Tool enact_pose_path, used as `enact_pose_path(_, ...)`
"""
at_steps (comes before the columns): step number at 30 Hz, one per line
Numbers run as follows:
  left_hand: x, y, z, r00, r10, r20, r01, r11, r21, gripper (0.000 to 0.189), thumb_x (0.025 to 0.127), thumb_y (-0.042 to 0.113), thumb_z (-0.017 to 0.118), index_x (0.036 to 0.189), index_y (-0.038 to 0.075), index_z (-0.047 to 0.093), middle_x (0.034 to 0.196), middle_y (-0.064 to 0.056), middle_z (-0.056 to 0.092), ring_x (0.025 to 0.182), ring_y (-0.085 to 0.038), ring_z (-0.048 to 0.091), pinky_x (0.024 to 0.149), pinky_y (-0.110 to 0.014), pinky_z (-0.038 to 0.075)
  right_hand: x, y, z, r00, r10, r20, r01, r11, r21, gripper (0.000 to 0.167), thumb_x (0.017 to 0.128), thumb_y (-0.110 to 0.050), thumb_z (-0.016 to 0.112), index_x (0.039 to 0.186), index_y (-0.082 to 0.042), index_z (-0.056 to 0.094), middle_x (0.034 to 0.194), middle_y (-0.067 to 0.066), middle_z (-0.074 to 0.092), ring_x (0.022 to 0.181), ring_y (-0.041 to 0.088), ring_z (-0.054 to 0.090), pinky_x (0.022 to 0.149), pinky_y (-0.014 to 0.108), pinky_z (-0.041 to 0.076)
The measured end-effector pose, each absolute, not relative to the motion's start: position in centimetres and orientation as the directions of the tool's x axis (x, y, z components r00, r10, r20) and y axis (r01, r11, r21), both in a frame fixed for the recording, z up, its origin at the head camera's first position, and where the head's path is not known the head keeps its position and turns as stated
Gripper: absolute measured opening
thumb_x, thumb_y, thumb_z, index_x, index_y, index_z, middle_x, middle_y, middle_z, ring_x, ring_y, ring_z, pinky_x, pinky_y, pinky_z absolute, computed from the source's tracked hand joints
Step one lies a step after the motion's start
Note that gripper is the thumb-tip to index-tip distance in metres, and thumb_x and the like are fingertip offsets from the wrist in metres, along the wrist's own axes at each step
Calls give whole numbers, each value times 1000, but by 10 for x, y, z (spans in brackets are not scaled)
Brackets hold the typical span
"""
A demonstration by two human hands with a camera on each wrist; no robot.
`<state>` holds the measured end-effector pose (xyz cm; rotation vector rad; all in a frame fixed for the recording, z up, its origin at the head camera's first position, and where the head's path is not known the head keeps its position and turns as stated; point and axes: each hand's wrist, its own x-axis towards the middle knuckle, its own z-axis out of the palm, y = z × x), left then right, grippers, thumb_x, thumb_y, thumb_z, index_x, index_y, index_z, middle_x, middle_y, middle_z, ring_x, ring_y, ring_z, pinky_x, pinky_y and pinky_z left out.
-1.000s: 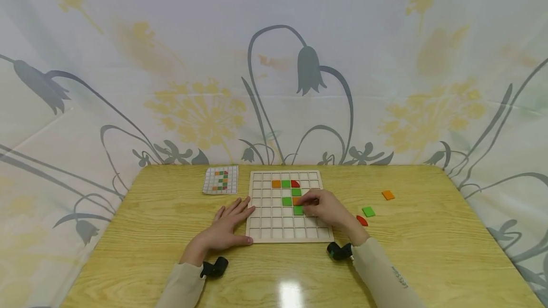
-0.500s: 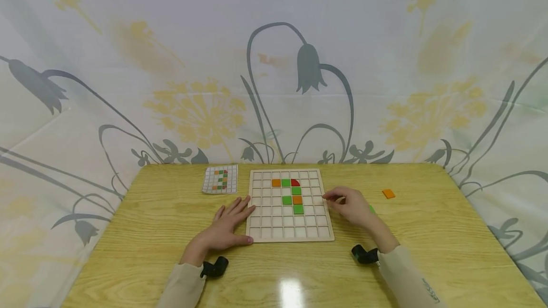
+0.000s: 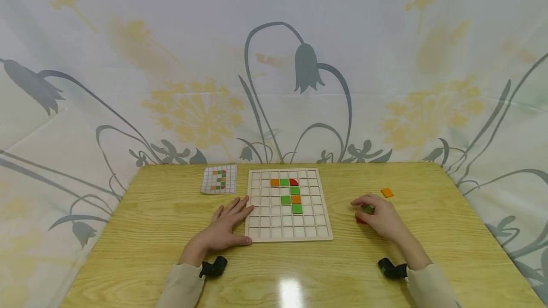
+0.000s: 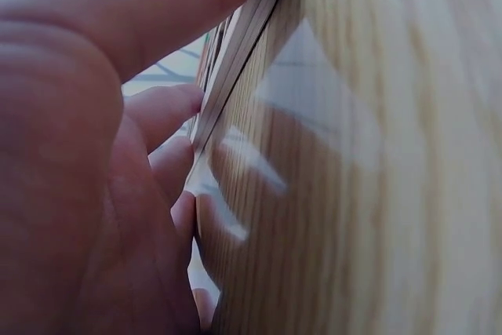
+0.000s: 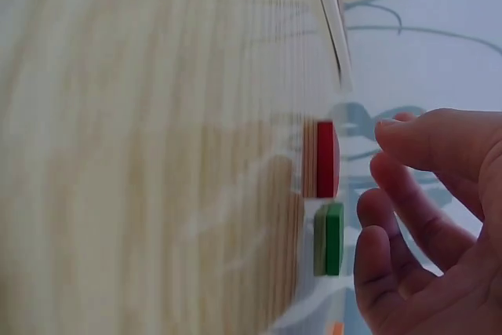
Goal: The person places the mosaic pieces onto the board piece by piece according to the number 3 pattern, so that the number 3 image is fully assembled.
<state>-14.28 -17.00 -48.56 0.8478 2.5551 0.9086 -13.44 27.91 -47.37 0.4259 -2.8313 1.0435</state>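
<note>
My left hand (image 3: pixel 224 227) rests along the left edge of a pale wooden grid board (image 3: pixel 265 222), fingers spread and straight, touching its rim. On the board lie several tiles: green, orange (image 3: pixel 296 199), and one red quarter-round tile (image 3: pixel 293 182). My right hand (image 3: pixel 381 215) is above the table to the right of the board, holding nothing. Its thumb and fingers are bent and apart, over a loose red tile (image 5: pixel 326 159) and a green tile (image 5: pixel 332 238). In the head view the hand partly covers both tiles.
A printed card (image 3: pixel 207 175) with a coloured grid pattern lies left of the board. Farther right and back on the wooden table (image 3: pixel 162 222) is an orange tile (image 3: pixel 387 192). A flower-printed cloth (image 3: pixel 274 122) stands behind the table.
My right hand has moved right, from the orange tile on the board to the loose red and green tiles. The left hand stays at the board's edge.
</note>
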Motion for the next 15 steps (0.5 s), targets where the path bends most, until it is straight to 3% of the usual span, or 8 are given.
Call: enact_pose_path(15, -143, -169, -484, -780, 621, -74, 427, 615, 663, 84, 91, 38, 72, 158, 8, 30, 166, -13, 8, 151, -37, -2, 112, -66, -6, -128, 294, -478, -976, -189, 113, -216, 721, -658, 25, 89, -5, 74, 114, -6, 73, 96, 3, 60, 78, 15, 51, 65, 30, 45)
